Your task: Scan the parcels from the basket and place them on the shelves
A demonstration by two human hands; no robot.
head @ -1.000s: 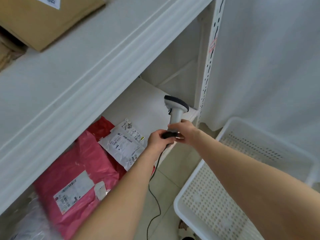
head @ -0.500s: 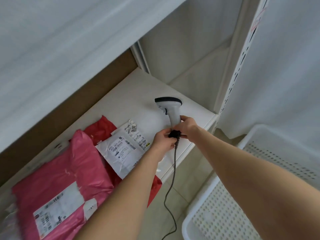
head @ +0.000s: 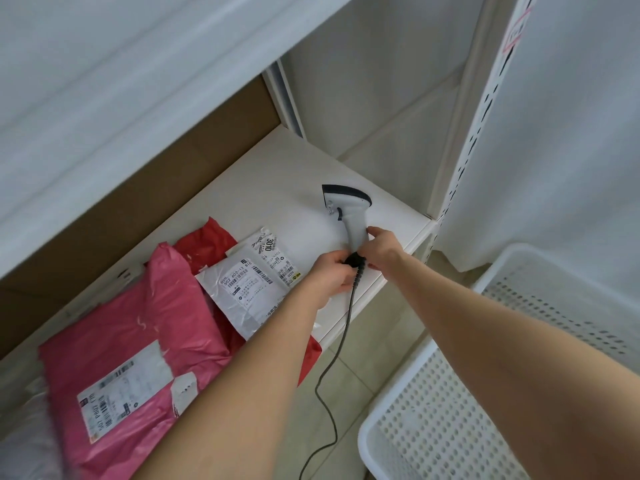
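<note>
I have brought the barcode scanner (head: 348,211) down from where I held it in front of the shelf edge a second ago, and now it stands upright on the lower shelf (head: 277,188), near the shelf's front right corner. My right hand (head: 381,245) is closed lightly around the lower part of its handle, and my left hand (head: 330,271) pinches the black base where the cable (head: 337,358) leaves it; the cable hangs off the shelf edge toward the floor. My view has also dropped, so the upper shelf with the cardboard box is out of sight.

To the left of the scanner lies the white parcel (head: 249,289) with its printed labels facing up, resting partly on a red mailer (head: 207,242). Further left of the scanner is the pink mailer (head: 138,341), also label up.

The white perforated basket (head: 450,410) sits on the floor below and to the right of the scanner, and the part I can see holds no parcels.

I read this as parking the scanner: the parcels in view are already on the shelf, and the basket looks emptied as far as I can see, so the job seems at or near its end. The scanner stands on a narrow base, so I should let go gently, or the cable's weight may tip it.
</note>
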